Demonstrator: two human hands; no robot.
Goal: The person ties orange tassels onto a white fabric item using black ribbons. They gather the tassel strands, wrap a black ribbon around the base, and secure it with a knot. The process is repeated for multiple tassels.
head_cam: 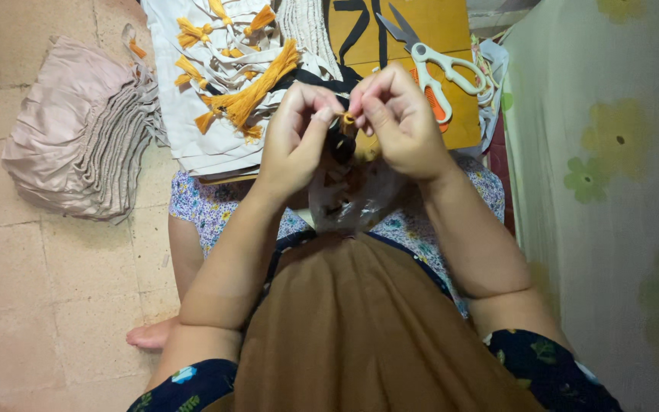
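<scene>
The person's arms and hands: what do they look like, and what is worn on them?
Both forearms are bare. The left hand and right hand wear no gloves; no rings or watch show. Short dark navy sleeves with a flower print cover the upper arms.

white-handled metal scissors [429,57] lie on the flat yellow wooden board [451,23], behind both hands. orange thread tassels [249,88] lie on stacked white cloth pieces [192,137], left of the board. folded pink pleated fabric [78,137] lies on the floor, further left.
</scene>
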